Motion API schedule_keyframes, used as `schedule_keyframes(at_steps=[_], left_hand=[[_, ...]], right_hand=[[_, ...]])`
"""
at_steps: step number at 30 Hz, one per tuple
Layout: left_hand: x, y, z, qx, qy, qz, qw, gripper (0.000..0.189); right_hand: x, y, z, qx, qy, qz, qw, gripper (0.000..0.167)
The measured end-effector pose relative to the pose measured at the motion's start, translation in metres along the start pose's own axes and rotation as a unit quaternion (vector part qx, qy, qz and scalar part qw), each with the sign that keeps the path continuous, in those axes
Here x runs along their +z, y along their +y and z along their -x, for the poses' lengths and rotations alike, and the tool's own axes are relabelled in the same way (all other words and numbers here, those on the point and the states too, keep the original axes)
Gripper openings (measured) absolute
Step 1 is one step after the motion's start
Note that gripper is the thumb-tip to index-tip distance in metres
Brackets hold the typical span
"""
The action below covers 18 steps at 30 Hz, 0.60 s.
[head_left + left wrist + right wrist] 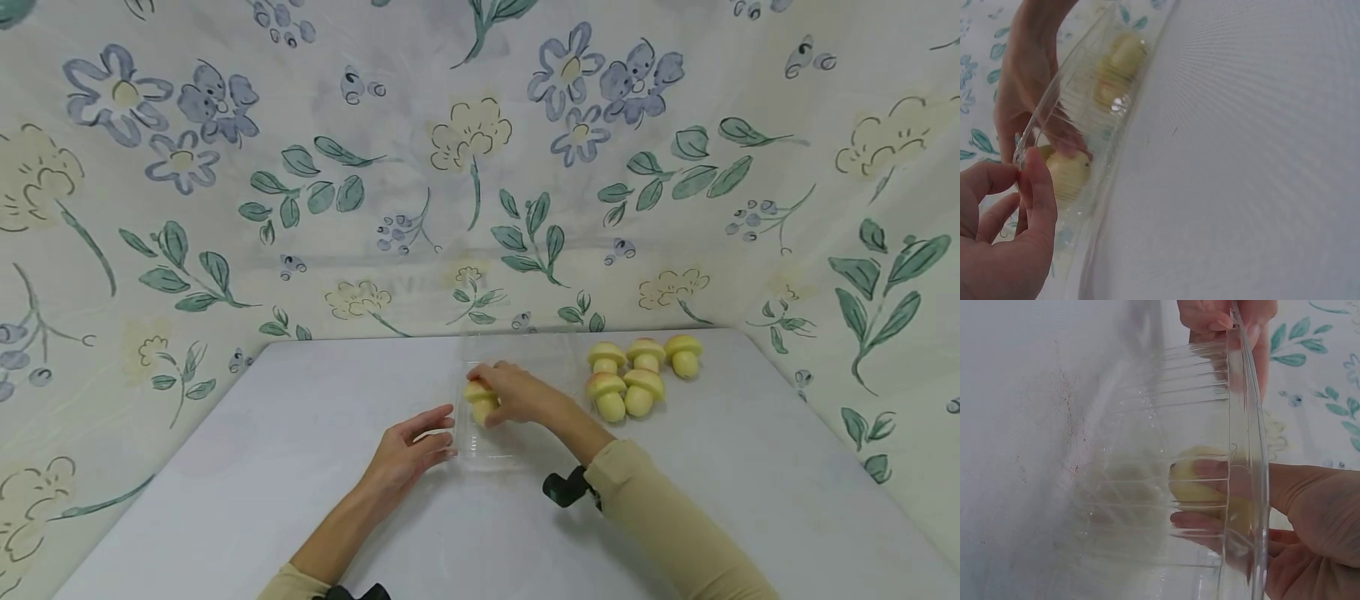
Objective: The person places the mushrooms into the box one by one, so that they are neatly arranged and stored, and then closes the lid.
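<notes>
A clear plastic container (491, 460) stands on the white table in the head view, its side wall (1194, 428) large in the right wrist view. Inside its left end is a yellow mushroom-shaped piece (482, 410) with a rounded cap and thick stem. My right hand (521, 393) reaches over the rim and holds this piece between thumb and fingers. At the container's left edge is my left hand (408, 457). In the left wrist view, the left thumb and fingers (1036, 187) pinch the rim. The plastic partly blurs the held piece in both wrist views.
Several more yellow mushroom-shaped pieces (642, 392) lie grouped on the table (735, 483), just right of the container. A flower-printed cloth (420, 200) hangs behind the table and along its sides.
</notes>
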<state>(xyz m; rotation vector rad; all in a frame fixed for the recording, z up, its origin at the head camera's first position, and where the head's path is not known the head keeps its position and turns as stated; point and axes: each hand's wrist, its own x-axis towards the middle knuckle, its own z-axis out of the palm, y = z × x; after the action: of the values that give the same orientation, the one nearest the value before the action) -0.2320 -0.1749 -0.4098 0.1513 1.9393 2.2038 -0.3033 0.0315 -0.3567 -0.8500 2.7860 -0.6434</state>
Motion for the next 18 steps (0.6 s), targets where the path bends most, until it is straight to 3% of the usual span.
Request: schedule_keyframes(at_steps=[18], left_hand=[[-0.0016, -0.0031, 0.0012, -0.002, -0.005, 0.003, 1.0, 0.056]], right_hand=[[0.0062, 0.0031, 0.001, -0.001, 0.032, 0.012, 0.9994, 0.052]])
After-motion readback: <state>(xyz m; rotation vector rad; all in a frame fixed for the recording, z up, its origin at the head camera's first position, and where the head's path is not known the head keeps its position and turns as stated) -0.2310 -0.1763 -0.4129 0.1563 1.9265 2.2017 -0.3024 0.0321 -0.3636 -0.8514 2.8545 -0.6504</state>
